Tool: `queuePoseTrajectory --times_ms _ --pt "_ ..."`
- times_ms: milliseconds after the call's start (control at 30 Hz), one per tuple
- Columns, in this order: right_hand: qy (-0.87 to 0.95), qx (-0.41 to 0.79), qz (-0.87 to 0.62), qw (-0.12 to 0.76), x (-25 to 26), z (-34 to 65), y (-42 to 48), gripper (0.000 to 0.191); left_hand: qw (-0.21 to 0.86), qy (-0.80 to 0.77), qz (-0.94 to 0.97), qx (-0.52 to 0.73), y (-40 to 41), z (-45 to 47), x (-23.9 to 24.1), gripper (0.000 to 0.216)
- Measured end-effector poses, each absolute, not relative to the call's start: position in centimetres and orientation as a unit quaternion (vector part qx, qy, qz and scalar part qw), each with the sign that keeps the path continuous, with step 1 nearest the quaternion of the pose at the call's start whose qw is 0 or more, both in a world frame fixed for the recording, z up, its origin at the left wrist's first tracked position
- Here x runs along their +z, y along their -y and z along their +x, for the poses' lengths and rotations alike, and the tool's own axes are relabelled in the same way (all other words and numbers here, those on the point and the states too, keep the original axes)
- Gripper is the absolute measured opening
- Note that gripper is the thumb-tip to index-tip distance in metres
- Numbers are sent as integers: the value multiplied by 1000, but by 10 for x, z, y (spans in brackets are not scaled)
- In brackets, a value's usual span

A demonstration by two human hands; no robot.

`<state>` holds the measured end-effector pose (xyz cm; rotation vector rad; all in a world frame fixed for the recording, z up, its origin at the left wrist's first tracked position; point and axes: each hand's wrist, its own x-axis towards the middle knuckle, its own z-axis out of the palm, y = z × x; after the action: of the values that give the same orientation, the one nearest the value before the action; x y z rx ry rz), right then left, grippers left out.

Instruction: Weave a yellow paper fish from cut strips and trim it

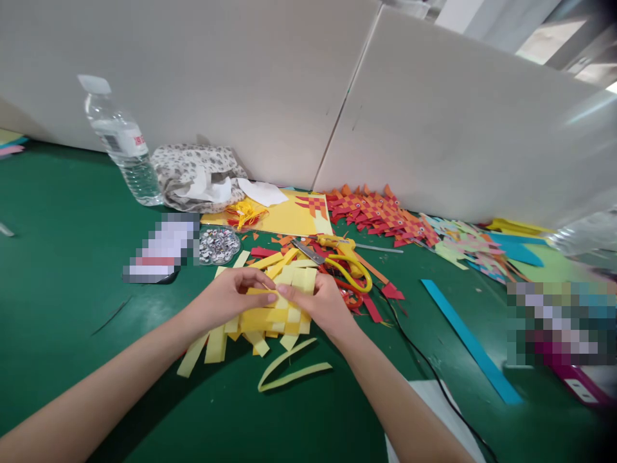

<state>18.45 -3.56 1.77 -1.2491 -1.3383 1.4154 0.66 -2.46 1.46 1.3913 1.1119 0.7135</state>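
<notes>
Clear bottle (pixel 120 145) beside patterned pouch (pixel 166 168), both near partition (pixel 193 71).

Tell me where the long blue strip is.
In the head view's right half, the blue strip lies on the green table, right of the black cable.

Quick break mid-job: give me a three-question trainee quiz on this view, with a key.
1. True or false: the blue strip lies to the right of the right hand.
2. What do the right hand and left hand hold between them?
3. Fill in: a ____ stands just left of the spotted cloth.

Key:
1. True.
2. Interlaced yellow strips.
3. Bottle.
</notes>
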Motion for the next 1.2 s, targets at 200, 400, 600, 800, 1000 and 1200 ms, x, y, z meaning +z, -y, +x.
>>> queuePoseTrajectory --times_ms 200,400,600,800,1000,1200 --pt "537 567 -477 404 16 185 35 27 587 -467 570 335 22 5 14 19" --pt "527 560 -492 409 14 185 35 30 587 -465 569 338 22 4 12 23" --pt "525 530 -521 415 15 186 33 33 595 -462 576 319 24 6 14 33" --pt "499 567 -508 414 17 186 33 35 555 -478 599 325 24 5 12 34" --pt "482 570 -499 440 23 186 33 36 575 -456 610 298 24 3 14 51" --pt "503 573 -480 433 22 188 33 30 534 -468 630 315 22 1 10 42"
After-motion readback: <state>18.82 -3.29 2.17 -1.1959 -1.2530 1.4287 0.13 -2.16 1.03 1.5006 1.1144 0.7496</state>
